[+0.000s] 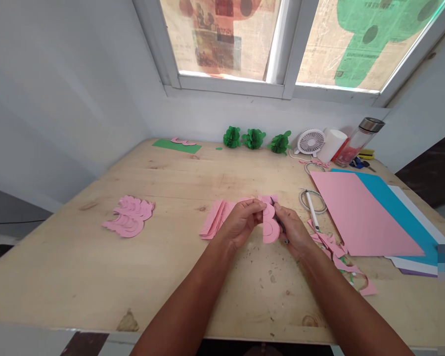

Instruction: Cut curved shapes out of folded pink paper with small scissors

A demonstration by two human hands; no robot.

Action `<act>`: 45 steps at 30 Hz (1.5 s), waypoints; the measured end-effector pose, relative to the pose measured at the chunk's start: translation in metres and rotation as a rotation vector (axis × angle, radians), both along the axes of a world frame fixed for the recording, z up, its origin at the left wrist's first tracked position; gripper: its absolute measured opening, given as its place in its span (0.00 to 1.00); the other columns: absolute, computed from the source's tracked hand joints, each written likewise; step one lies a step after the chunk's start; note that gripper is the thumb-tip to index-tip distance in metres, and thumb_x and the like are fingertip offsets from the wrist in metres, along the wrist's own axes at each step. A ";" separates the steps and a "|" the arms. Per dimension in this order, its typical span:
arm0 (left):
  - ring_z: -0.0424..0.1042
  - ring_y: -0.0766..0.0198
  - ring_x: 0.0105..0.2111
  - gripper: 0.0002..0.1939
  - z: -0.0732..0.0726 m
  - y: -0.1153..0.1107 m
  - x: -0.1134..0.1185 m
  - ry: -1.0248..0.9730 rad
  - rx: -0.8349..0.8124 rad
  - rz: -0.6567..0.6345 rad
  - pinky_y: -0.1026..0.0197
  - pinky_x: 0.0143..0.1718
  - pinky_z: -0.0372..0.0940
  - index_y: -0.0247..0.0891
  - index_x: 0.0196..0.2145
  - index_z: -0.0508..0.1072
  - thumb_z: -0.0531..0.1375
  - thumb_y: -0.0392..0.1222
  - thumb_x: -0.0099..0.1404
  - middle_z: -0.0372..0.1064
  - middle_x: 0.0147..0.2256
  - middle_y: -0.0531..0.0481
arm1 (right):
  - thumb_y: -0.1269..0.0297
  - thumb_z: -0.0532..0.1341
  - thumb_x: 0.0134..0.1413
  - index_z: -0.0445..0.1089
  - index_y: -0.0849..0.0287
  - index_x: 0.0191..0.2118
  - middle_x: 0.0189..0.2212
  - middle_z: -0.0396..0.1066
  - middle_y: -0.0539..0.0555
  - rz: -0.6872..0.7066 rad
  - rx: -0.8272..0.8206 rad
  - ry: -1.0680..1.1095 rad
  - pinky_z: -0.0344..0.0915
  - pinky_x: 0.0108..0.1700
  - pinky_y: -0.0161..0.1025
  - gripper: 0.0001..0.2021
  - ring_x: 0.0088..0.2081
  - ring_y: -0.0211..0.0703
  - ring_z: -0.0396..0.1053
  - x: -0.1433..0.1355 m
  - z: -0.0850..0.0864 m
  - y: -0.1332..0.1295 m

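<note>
A scalloped pink paper piece (270, 230) is pinched by my left hand (246, 221) near its upper left edge. My right hand (289, 226) is closed on a dark cutting tool (281, 225), which looks like scissors, at the paper's right side. Just left of my left hand, folded pink paper strips (214, 220) lie on the table. Farther left rests a pile of cut wavy pink pieces (130, 216).
Pink scraps (333, 249), a white pen (312, 210) and large coloured sheets (363, 212) lie at the right. Along the back stand green paper shapes (253, 139), a small fan (310, 142) and a glass bottle (359, 143). A green strip (170, 146) lies back left.
</note>
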State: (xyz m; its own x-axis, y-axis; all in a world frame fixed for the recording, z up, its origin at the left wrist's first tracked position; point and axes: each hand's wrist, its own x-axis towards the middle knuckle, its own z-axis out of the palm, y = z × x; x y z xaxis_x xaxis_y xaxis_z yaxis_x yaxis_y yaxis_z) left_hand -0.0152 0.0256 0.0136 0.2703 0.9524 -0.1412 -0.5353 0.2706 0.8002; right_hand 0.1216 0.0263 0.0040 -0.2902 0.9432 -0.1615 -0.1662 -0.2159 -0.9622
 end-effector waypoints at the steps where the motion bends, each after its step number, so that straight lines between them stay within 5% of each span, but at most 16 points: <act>1: 0.59 0.69 0.22 0.13 0.000 0.000 0.000 -0.001 0.003 0.001 0.62 0.28 0.57 0.35 0.15 0.64 0.62 0.42 0.50 0.57 0.19 0.53 | 0.48 0.57 0.50 0.61 0.60 0.21 0.14 0.48 0.44 -0.003 0.001 -0.001 0.37 0.15 0.29 0.19 0.16 0.29 0.41 0.000 0.000 0.000; 12: 0.55 0.71 0.21 0.11 0.003 -0.001 0.003 0.040 0.030 0.074 0.64 0.28 0.54 0.34 0.18 0.66 0.62 0.40 0.52 0.56 0.18 0.55 | 0.49 0.58 0.50 0.70 0.62 0.27 0.13 0.52 0.45 0.017 0.020 0.057 0.48 0.20 0.32 0.18 0.17 0.31 0.44 -0.001 -0.002 0.000; 23: 0.56 0.71 0.21 0.11 0.003 -0.003 0.006 0.123 0.062 0.139 0.65 0.28 0.53 0.35 0.17 0.64 0.61 0.39 0.52 0.57 0.18 0.56 | 0.52 0.56 0.54 0.61 0.61 0.22 0.13 0.48 0.43 0.012 0.071 -0.015 0.37 0.18 0.33 0.18 0.16 0.30 0.41 -0.003 -0.003 -0.001; 45: 0.57 0.71 0.22 0.10 0.002 -0.003 0.007 0.140 0.079 0.158 0.64 0.27 0.54 0.35 0.19 0.66 0.61 0.42 0.52 0.59 0.20 0.54 | 0.49 0.56 0.52 0.57 0.59 0.21 0.11 0.47 0.41 0.036 -0.021 0.111 0.34 0.16 0.30 0.19 0.14 0.28 0.39 -0.005 -0.007 -0.001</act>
State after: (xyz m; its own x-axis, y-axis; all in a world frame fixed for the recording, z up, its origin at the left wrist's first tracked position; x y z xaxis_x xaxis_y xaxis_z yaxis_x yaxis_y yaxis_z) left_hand -0.0081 0.0226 0.0154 0.0995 0.9910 -0.0897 -0.4486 0.1251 0.8850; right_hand 0.1166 0.0253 -0.0030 -0.3406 0.9288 -0.1464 -0.2631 -0.2436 -0.9335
